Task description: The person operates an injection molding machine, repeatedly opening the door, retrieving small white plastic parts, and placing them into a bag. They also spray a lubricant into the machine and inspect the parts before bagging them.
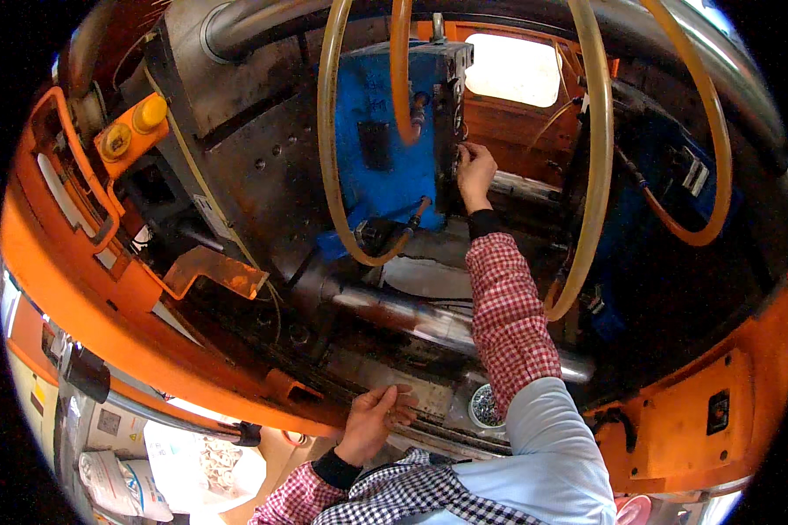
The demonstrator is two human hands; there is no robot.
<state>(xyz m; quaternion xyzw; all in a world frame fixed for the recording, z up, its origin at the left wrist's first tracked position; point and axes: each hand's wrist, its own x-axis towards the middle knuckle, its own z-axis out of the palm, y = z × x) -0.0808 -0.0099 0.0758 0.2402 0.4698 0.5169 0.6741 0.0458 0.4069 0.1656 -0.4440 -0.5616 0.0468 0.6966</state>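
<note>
I lean into an orange moulding machine. My right hand [475, 171] reaches far in and its fingers touch the face of the dark mould half [449, 114] bolted to a blue block [378, 166]; whether it pinches a small part is hidden. My left hand [375, 420] rests flat, fingers spread, on the grey machine bed [385, 372] near the front edge. A second blue mould half [665, 175] stands to the right, apart from the first.
Yellow hoses [597, 157] loop across the opening on both sides of my right arm. A steel tie bar [429, 319] runs under the arm. A round tin of small parts [484, 407] sits on the bed. Yellow buttons [133, 131] sit top left; white sacks [123, 486] lie below.
</note>
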